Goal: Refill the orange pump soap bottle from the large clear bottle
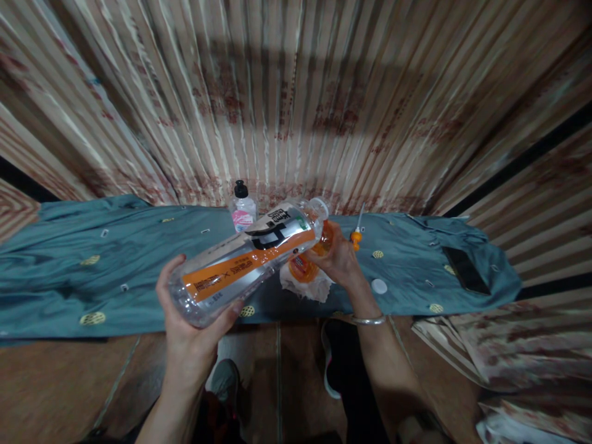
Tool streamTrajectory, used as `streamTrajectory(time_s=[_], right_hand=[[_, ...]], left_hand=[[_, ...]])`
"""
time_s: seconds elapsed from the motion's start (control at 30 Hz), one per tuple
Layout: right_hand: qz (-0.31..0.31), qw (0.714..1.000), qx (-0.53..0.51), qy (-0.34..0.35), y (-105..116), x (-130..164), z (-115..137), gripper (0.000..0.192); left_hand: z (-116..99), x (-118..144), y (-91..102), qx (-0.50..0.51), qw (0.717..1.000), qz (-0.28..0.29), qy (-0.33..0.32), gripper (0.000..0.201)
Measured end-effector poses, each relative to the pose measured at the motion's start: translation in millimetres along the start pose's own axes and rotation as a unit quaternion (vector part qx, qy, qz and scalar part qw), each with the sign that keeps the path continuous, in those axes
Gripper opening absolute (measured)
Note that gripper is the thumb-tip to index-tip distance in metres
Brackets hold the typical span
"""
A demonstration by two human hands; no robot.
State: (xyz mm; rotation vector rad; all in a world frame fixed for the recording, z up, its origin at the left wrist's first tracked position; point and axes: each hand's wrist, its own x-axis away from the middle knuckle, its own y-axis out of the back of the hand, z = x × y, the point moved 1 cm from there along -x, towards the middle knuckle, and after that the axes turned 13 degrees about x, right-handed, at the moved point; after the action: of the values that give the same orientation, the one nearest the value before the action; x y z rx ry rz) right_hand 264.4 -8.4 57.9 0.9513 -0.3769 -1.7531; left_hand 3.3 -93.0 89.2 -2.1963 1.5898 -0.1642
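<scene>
My left hand (192, 327) grips the base of a large clear plastic bottle (250, 256) with an orange and silver label. The bottle lies tilted across the view, its white neck up to the right. Close by that neck, my right hand (340, 256) is closed around the upper part of a translucent orange bottle (303, 269). Crumpled white tissue (317, 290) lies around the orange bottle's base. The large bottle hides part of the orange one, and I cannot tell whether their openings touch. An orange pump top (356, 239) with a pale tube stands to the right.
A teal patterned cloth (139, 271) covers the long narrow surface. A small clear bottle with a black cap (243, 209) stands behind the large bottle. To the right lie a white round cap (379, 286) and a black phone (465, 270). Striped curtains (296, 111) hang behind.
</scene>
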Motion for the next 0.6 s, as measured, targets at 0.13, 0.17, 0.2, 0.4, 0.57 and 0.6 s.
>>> streamTrajectory(time_s=[0.13, 0.17, 0.2, 0.4, 0.57, 0.6], right_hand=[[0.003, 1.000, 0.009, -0.003, 0.8, 0.2, -0.5, 0.074], [0.003, 1.000, 0.010, -0.003, 0.7, 0.2, -1.0, 0.073], [0.003, 1.000, 0.010, -0.003, 0.5, 0.1, -1.5, 0.073], [0.000, 1.000, -0.004, 0.003, -2.6, -0.1, -5.3, 0.073], [0.003, 1.000, -0.001, -0.001, -2.8, 0.3, -5.3, 0.074], [0.003, 1.000, 0.002, -0.003, -2.7, 0.2, -5.2, 0.073]], left_hand=[[0.3, -0.1, -0.4, 0.016, 1.000, -0.007, 0.003, 0.100], [0.3, 0.0, -0.4, 0.014, 1.000, -0.010, 0.004, 0.101], [0.3, 0.1, -0.4, 0.010, 1.000, -0.011, 0.005, 0.102], [0.4, 0.8, -0.5, 0.001, 1.000, -0.010, 0.004, 0.099], [0.0, 0.4, -0.7, 0.000, 1.000, -0.008, 0.002, 0.103], [0.2, 0.2, -0.3, -0.002, 1.000, -0.008, 0.002, 0.103]])
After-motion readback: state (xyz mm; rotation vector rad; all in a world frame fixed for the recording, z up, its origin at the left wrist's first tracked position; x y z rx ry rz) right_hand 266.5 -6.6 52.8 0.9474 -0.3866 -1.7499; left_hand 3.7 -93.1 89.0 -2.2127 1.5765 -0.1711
